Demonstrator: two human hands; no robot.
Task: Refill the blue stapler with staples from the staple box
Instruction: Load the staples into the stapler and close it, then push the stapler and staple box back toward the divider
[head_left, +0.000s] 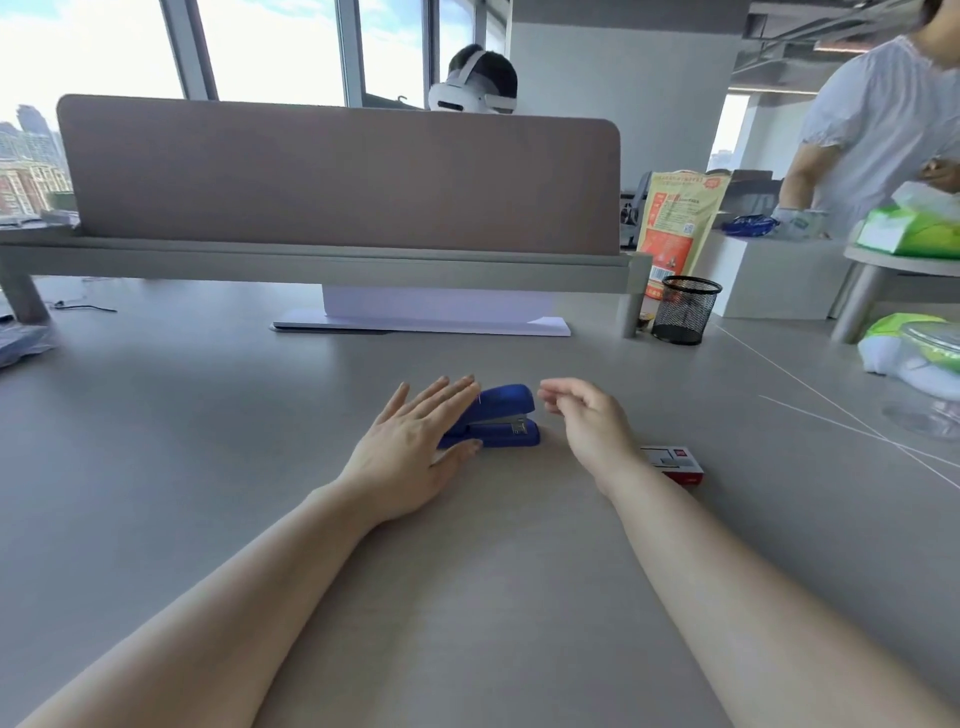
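The blue stapler (501, 418) lies closed on the grey desk (208, 441), its nose pointing right. My left hand (410, 447) is at its left end, fingers spread flat over the rear part and the thumb beside the base; it is not gripping it. My right hand (587, 421) hovers just right of the stapler's nose with loosely curled fingers and nothing in it. The small red and white staple box (675, 462) lies closed on the desk behind my right wrist, partly hidden by it.
A desk divider (337, 176) on a raised shelf stands at the back, with white paper (426, 317) under it. A black mesh pen cup (684, 309) and an orange bag (675, 223) stand back right. A person stands far right; another sits behind the divider. Thin white strings (857, 431) cross the desk at right.
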